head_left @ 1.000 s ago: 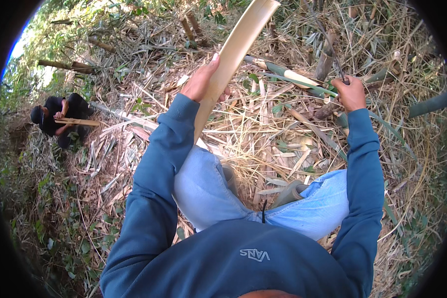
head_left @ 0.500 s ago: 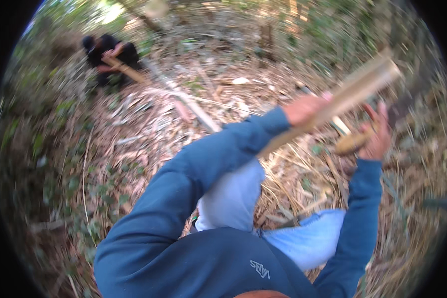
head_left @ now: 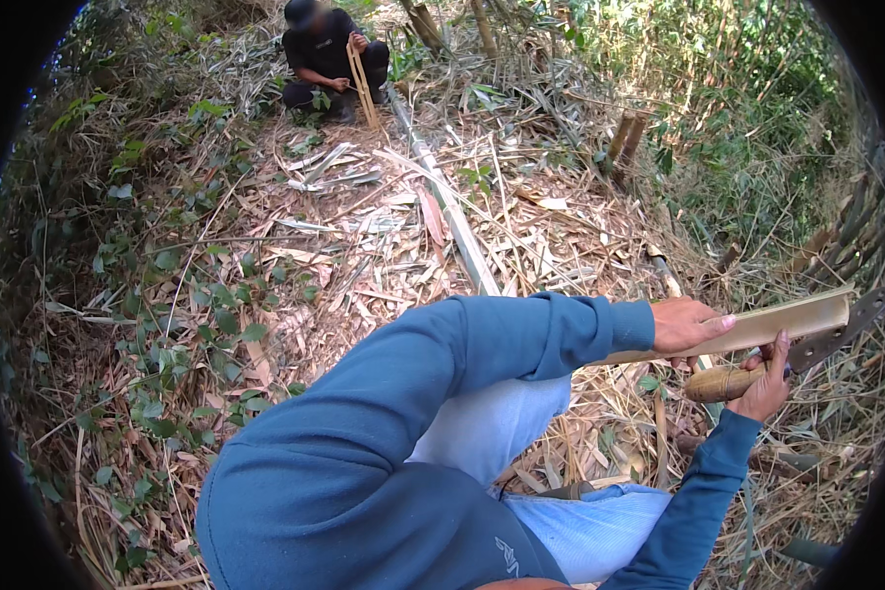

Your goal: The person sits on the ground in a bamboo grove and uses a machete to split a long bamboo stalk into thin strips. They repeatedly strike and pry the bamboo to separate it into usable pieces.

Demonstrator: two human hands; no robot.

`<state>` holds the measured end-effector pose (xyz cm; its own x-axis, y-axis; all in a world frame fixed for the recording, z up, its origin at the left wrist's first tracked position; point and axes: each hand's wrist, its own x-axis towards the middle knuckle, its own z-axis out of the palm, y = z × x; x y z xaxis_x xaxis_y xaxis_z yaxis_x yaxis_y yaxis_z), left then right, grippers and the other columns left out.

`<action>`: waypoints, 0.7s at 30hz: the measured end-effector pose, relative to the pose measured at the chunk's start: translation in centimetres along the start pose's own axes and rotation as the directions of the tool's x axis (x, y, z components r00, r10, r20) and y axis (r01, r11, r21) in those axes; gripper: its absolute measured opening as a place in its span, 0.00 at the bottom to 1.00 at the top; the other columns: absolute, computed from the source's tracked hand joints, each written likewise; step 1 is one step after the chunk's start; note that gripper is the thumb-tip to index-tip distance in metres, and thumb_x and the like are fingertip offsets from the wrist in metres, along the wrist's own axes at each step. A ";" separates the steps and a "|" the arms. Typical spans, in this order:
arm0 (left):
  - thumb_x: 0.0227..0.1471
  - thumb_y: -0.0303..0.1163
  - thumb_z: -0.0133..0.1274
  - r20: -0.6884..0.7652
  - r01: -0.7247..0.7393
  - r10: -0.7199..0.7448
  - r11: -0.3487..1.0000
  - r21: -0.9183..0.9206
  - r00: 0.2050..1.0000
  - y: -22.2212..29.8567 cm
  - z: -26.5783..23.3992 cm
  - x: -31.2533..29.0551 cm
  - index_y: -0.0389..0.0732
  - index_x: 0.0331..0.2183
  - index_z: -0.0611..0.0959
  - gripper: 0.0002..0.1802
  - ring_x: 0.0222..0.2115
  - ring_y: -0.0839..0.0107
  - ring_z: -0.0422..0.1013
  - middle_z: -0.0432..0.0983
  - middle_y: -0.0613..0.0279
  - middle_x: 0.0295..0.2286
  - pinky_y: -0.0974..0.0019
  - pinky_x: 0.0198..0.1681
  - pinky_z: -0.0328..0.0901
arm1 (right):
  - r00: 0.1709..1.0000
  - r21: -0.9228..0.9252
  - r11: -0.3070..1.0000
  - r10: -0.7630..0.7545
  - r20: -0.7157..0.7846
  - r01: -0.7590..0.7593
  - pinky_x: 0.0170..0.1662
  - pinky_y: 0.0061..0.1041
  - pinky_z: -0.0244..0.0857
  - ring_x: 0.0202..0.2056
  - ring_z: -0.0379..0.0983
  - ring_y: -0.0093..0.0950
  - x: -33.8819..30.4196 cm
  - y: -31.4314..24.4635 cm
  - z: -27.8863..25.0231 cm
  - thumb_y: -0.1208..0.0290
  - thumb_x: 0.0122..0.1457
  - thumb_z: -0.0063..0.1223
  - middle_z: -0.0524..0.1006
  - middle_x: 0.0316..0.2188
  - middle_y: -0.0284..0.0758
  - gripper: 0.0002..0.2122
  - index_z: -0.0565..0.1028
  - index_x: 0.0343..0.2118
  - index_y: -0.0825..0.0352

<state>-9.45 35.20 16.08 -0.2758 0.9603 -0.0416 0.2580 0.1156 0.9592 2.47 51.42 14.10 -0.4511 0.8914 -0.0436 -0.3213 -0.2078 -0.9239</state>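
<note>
My left hand point(head_left: 686, 325) grips a pale split bamboo slat point(head_left: 792, 322) that points to the right at the right side of the view. Just below it, my right hand point(head_left: 765, 383) is closed on the wooden handle of a big knife point(head_left: 726, 383); its dark blade point(head_left: 841, 334) runs up along the slat's far end. Both arms wear blue sleeves, and my knees in light jeans show beneath them.
Dry bamboo leaves and splinters cover the ground. A long bamboo pole point(head_left: 452, 216) lies from the middle toward the back. Another person point(head_left: 322, 49) in dark clothes crouches at the far top holding bamboo strips. Cut stumps point(head_left: 627, 138) stand at the right; green undergrowth on the left.
The view has swung left. The bamboo slat went from upright to nearly level on the right, and my right hand with the knife has come up against it.
</note>
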 end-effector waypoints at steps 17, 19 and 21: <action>0.57 0.51 0.47 0.046 -0.005 -0.004 0.982 0.189 0.999 -2.4 0.5 2.1 0.31 0.48 0.71 0.31 0.21 0.68 0.76 0.77 0.50 0.28 0.64 0.26 0.74 | 0.990 0.101 0.986 0.135 -0.044 -0.130 0.26 0.21 0.67 0.24 0.70 0.23 1.8 1.0 -0.9 0.72 0.54 0.57 0.75 0.31 0.34 0.14 0.74 0.42 0.72; 0.51 0.41 0.58 0.109 0.104 -0.102 0.995 -0.008 0.989 -1.8 0.5 2.0 0.34 0.51 0.70 0.30 0.24 0.69 0.77 0.77 0.52 0.33 0.66 0.29 0.74 | 0.972 -0.377 0.902 -0.151 0.179 0.209 0.37 0.28 0.72 0.34 0.75 0.28 3.8 3.1 -5.4 0.83 0.49 0.53 0.77 0.37 0.38 0.22 0.73 0.50 0.68; 0.50 0.33 0.59 0.148 0.167 -0.135 0.959 -0.231 0.980 -4.9 0.6 1.7 0.35 0.49 0.70 0.26 0.33 0.71 0.76 0.77 0.56 0.34 0.66 0.33 0.74 | 0.955 -0.376 0.878 -0.256 0.150 0.295 0.28 0.26 0.70 0.26 0.73 0.25 2.8 3.6 -3.9 0.84 0.47 0.54 0.77 0.31 0.36 0.21 0.76 0.47 0.68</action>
<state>-10.67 36.37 11.12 -0.1677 0.9629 -0.2116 -0.0124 0.2125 0.9771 3.25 54.76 9.13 -0.4730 0.8442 0.2520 -0.1018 0.2317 -0.9674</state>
